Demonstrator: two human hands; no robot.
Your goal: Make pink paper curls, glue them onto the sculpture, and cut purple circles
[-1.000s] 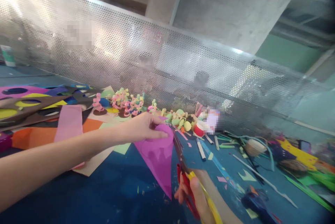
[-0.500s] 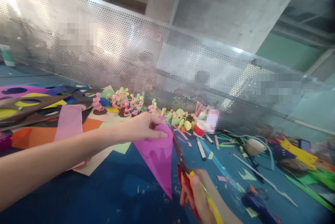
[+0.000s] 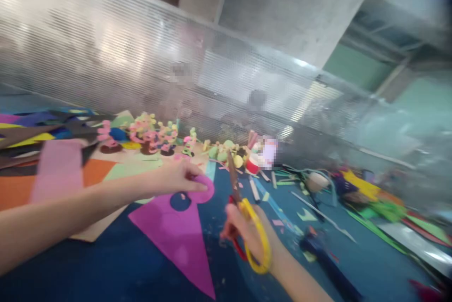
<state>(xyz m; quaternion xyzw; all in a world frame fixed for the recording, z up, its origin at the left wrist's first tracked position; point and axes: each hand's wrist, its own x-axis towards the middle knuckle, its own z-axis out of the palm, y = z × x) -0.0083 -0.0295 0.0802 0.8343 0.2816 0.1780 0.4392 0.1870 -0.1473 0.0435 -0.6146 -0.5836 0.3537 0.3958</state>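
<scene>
My left hand (image 3: 185, 177) is closed in a pinch on a small round purple paper disc (image 3: 205, 194). Just below it lies a pointed purple sheet (image 3: 180, 233) with a round hole, blue table showing through; whether disc and sheet are still joined I cannot tell. My right hand (image 3: 243, 226) grips a pair of scissors (image 3: 236, 179) with red and yellow handles. The blades point up and away, right of the purple paper and apart from it; they look nearly closed, though blurred.
Coloured sheets, including a pink one (image 3: 58, 170), lie at the left. Curled paper figures (image 3: 148, 134) stand along the back before a perforated metal screen (image 3: 134, 61). Paper scraps and strips (image 3: 254, 189) litter the blue table at the right, near a dark blue tool (image 3: 328, 264).
The view has swung right. My left hand has lifted the round piece aside, showing a hole in the purple sheet. The scissors have come away from the paper.
</scene>
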